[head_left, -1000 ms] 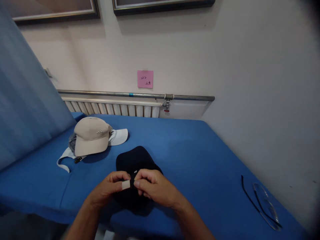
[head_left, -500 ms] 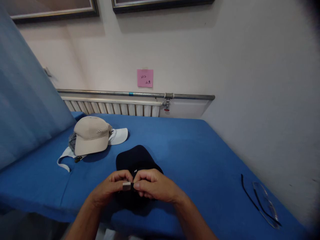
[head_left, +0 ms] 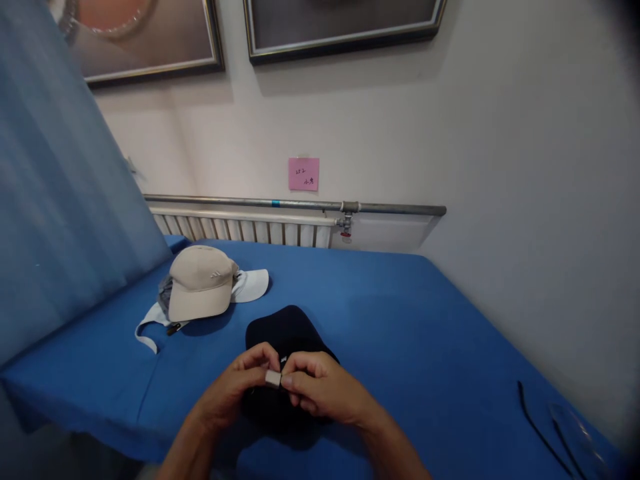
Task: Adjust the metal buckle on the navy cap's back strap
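A dark cap (head_left: 287, 327) lies on the blue-covered surface (head_left: 395, 333), its brim pointing away from me. Over its near part, a small metal buckle (head_left: 273, 379) sits between my two hands. My left hand (head_left: 237, 387) pinches the buckle at its left side with thumb and fingers. Just right of the buckle, my right hand (head_left: 323, 387) is closed in a pinch close against it; what lies between its fingertips is too small to make out, possibly the cap's strap. Both hands hide much of the cap's near part.
Left of the dark cap, a beige cap (head_left: 200, 283) lies over a white cap (head_left: 251, 285) with a loose strap. Eyeglasses (head_left: 543, 430) rest at the right. A blue curtain (head_left: 55, 187) hangs at left; a radiator (head_left: 260, 230) and pipe run along the wall.
The camera view has tilted up and shifted left, so everything appears lower and further right. The buckle looks turned slightly, and my fingertips are still close together around it.
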The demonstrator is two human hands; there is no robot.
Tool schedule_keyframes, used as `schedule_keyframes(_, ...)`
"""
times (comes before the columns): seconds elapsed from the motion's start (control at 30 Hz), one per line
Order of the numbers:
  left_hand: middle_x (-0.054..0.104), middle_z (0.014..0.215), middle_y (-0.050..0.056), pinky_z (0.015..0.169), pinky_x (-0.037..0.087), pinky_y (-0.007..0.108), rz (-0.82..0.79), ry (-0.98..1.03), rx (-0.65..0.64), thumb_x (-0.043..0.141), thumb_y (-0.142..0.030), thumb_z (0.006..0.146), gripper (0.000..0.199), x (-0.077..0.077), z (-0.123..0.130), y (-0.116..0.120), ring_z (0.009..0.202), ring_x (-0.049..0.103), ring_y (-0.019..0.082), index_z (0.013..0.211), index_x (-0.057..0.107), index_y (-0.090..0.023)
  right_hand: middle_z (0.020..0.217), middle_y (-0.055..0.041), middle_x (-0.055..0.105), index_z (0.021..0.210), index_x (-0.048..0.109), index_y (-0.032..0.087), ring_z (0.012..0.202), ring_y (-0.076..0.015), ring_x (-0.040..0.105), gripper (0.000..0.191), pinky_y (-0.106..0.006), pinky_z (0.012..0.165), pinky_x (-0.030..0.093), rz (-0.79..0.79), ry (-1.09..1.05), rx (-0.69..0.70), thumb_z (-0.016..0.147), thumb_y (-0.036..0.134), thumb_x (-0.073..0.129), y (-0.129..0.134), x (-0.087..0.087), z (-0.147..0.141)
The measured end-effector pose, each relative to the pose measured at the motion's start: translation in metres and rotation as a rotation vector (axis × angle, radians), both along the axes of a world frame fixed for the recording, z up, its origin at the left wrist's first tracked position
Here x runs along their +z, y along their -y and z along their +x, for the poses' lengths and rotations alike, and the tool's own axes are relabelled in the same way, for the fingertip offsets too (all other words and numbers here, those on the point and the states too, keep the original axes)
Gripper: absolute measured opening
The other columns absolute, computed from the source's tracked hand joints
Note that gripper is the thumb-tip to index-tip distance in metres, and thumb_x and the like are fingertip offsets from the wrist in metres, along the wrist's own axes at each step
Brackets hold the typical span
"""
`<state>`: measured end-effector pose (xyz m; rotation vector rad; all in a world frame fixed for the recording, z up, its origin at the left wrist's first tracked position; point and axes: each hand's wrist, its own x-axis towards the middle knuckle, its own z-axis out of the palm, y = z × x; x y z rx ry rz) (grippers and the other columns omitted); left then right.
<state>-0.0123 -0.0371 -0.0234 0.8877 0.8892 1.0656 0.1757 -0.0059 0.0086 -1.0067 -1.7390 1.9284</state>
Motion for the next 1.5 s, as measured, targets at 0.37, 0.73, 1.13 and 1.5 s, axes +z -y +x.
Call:
schedule_keyframes(0.37,0.068,0.065,0.001,0.057,0.04,0.02,0.039,0.049,-0.04,0.074,-0.02,0.067,0.012,0.001,0.003,-0.001,0.059,0.06,0.012,0.076,0.067,-0.015,0.069,0.0048,0.059,0.084,0.056,0.02,0.05,-0.0064,0.052,0.021,-0.017,0.044,0.037,-0.002,-0.123,-0.117,0.064,0.016,0.052,0.003,-0.005,0.003)
schedule_keyframes(0.73,0.068,0.067,0.002,0.059,0.041,0.018,0.048,0.069,-0.033,0.077,-0.021,0.069,0.014,-0.003,0.002,-0.003,0.06,0.059,0.01,0.078,0.07,-0.015,0.075,0.003,0.057,0.086,0.055,0.02,0.065,-0.0108,0.054,0.015,-0.022,0.057,0.04,0.1,-0.149,-0.098,0.071,0.015,0.057,0.007,0.001,0.004)
schedule_keyframes(1.13,0.065,0.064,-0.001,0.051,0.035,0.016,0.029,0.089,-0.041,0.073,-0.012,0.062,0.018,-0.001,0.004,-0.004,0.054,0.053,0.008,0.077,0.065,-0.016,0.073,0.0028,0.058,0.086,0.058,0.02,0.067,-0.0113,0.051,0.022,-0.023,0.061,0.035,0.259,-0.061,-0.17,0.071,0.005,0.053,0.012,0.006,0.008)
schedule_keyframes(1.5,0.055,0.061,-0.004,0.052,0.028,0.018,0.054,-0.035,-0.027,0.073,-0.014,0.062,0.018,-0.002,0.006,-0.005,0.053,0.042,0.007,0.072,0.058,-0.015,0.078,0.0008,0.059,0.084,0.06,0.02,0.076,-0.0138,0.053,0.017,-0.026,0.069,0.04,0.33,-0.065,-0.19,0.074,0.008,0.054,0.013,0.006,0.005)
